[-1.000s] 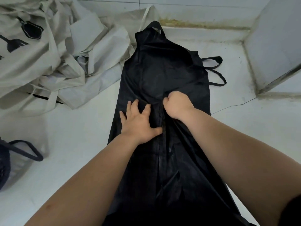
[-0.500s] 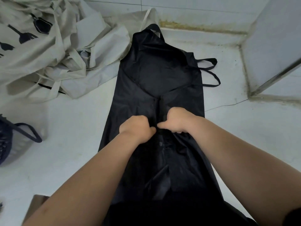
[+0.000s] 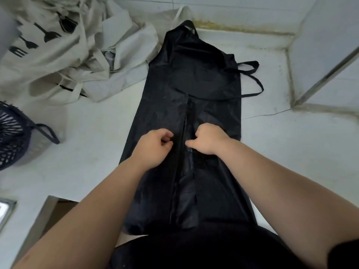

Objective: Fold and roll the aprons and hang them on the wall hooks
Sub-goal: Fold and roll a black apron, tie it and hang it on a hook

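Pinching folded edges of the black apron [image 3: 194, 78] in curled fingers, we are holding left hand [image 3: 155, 144] and right hand [image 3: 208, 138] either side of its centre seam; its long axis is running straight ahead of the fingertips, both hands equally near.

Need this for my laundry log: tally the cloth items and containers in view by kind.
black apron: 1
heap of beige aprons: 1 (the pieces in it cannot be counted)
dark basket: 1
Total: 3
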